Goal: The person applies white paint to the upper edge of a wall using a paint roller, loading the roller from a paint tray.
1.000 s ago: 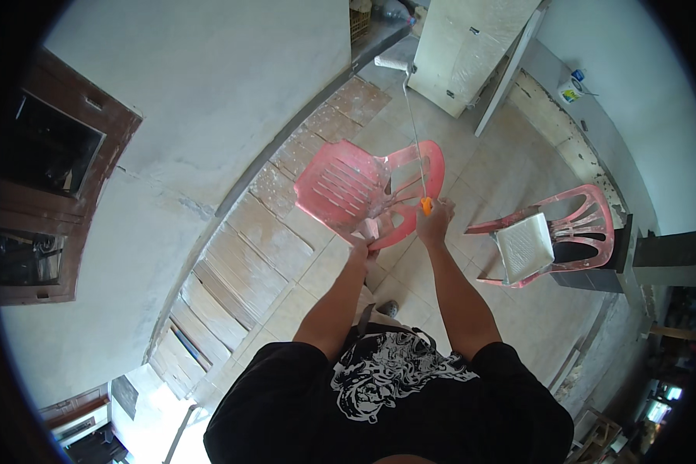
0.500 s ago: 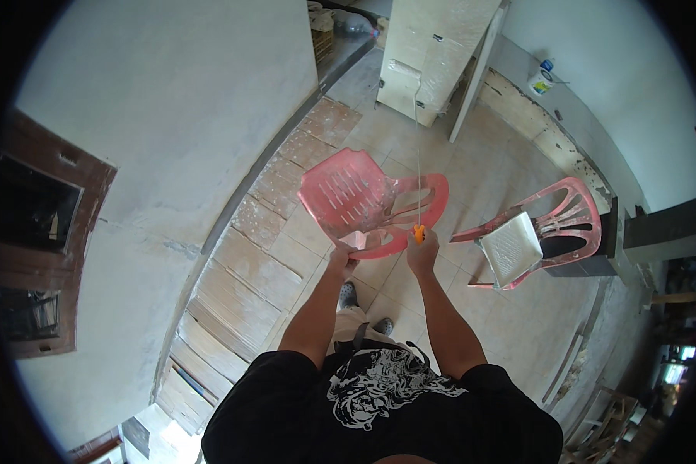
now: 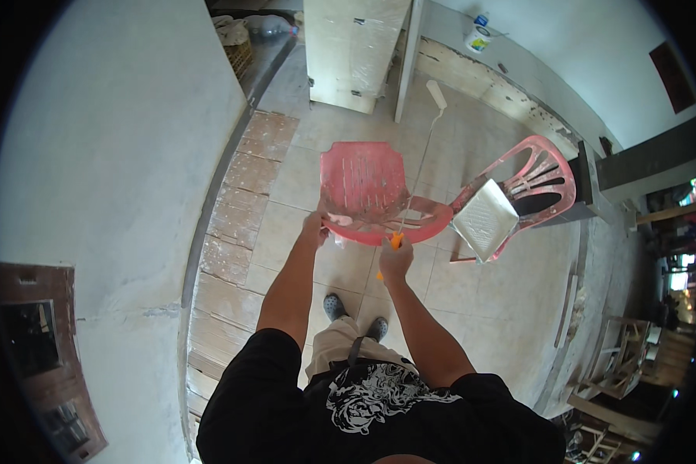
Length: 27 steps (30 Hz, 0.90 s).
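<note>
A worn pink plastic chair [image 3: 362, 174] with a slotted seat stands in front of me. My left hand [image 3: 315, 226] is closed on the near left part of its rim. My right hand [image 3: 397, 261] grips the orange handle of a paint roller [image 3: 436, 94] by the chair's near edge. The roller's long thin rod reaches away past the chair's right side, and its white sleeve is at the far end. To the right, a second pink plastic chair [image 3: 545, 160] carries a white paint tray [image 3: 487, 220] with a ribbed bed.
A pale wall [image 3: 124, 155] with a grey base strip runs along the left. Paint-spattered boards [image 3: 236, 201] lie beside it on the tiled floor. A pale cabinet [image 3: 352, 54] stands at the far side. A paint tub [image 3: 478, 39] sits on the far right ledge.
The pink chair has turned in my left hand's hold, its seat now pointing straight away. The roller's sleeve has swung right, away from the cabinet. My view has shifted.
</note>
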Motion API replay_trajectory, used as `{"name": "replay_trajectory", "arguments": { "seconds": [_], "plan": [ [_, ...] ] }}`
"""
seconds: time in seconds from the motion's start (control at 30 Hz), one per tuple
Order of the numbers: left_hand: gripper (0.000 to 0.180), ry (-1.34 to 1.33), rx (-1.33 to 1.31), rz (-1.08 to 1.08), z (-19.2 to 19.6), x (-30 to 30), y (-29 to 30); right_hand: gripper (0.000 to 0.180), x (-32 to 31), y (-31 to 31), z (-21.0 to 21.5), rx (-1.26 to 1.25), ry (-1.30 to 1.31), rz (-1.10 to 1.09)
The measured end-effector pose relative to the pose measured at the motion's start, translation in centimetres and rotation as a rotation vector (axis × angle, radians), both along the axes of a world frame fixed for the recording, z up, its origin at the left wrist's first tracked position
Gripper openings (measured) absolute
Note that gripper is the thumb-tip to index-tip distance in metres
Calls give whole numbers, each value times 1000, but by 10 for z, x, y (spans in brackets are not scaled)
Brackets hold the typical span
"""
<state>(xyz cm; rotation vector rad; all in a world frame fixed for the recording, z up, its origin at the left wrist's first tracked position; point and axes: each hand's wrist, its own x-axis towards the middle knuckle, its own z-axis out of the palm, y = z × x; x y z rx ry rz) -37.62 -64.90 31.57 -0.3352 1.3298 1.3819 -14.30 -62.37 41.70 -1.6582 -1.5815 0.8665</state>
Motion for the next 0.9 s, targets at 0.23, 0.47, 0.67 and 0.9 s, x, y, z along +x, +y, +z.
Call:
{"name": "replay_trajectory", "arguments": {
  "seconds": [0.23, 0.47, 0.67, 0.9],
  "plan": [
    [8, -37, 165, 167, -14, -24, 40, 26, -34, 13, 15, 31, -35, 65],
    [30, 47, 223, 183, -16, -30, 23, 30, -37, 0, 24, -59, -24, 143],
    [26, 66, 201, 213, -2, -42, 5, 29, -40, -3, 30, -105, 40, 164],
    [43, 211, 394, 41, 19, -52, -25, 26, -15, -18, 54, -112, 132, 219]
  ]
}}
